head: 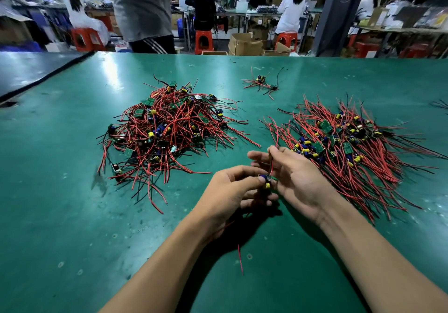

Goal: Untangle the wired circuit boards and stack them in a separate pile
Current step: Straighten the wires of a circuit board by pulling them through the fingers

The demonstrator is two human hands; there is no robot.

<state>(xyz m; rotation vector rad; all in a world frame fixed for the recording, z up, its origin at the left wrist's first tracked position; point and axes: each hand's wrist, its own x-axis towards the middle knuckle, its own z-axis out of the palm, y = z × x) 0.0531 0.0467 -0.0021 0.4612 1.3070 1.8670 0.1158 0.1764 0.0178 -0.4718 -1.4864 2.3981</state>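
Now, over the bench (72, 215), between tangled pile (164, 128) and sorted pile (351, 147): left hand (230, 191) fingers (249, 179) pinch one circuit board (267, 182), right hand (300, 179) pinches its wires (271, 164). Risk — loose leads may snag the sorted pile, dragging boards astray.

Both bare forearms enter from the lower edge and converge at centre. The left hand (230, 189), knuckles up and fingers curled, pinches a small wired circuit board with a yellow capacitor (267, 183) between thumb and forefinger. The right hand (297, 179), palm turned inward, pinches the board's thin red wire (271, 164) at its fingertips.
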